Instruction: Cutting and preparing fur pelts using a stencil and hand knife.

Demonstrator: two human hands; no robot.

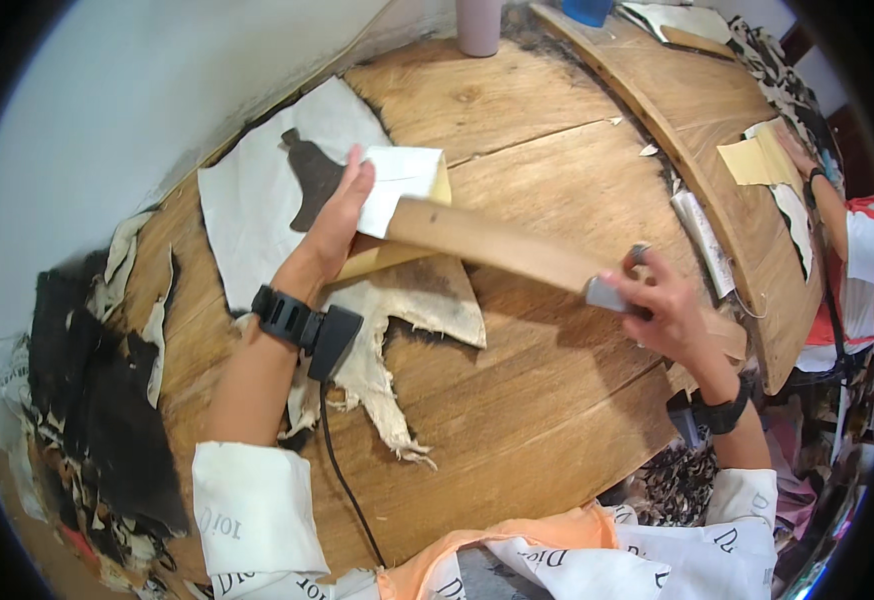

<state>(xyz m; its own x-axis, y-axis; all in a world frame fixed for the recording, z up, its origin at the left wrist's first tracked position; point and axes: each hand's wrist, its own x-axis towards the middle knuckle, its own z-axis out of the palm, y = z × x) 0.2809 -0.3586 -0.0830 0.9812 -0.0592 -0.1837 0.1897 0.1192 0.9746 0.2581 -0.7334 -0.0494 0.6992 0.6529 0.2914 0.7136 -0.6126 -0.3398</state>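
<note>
My left hand (pixel 341 212) is closed on a folded white-and-yellow sheet (pixel 397 172), its thumb on top and the other fingers mostly hidden. A long wooden strip (pixel 492 245), blurred along its edges, runs from beside that sheet toward my right hand (pixel 665 305). My right hand pinches a small grey flat piece (pixel 607 295) at the strip's right end; its exact kind is unclear. Beside my left hand, a dark brown curved template (pixel 312 178) lies on a white hide (pixel 247 205). Below the sheet is a ragged-edged cream hide (pixel 427 302) with dark fur underneath.
The wooden table (pixel 517 400) has a raised wooden rail (pixel 657 130) along its right side. A white tube-like roll (pixel 702 240) lies by the rail. Black fur scraps (pixel 107 370) are heaped at left. A pink cup (pixel 478 28) stands far back. Another person's hand (pixel 795 150) touches yellow sheets.
</note>
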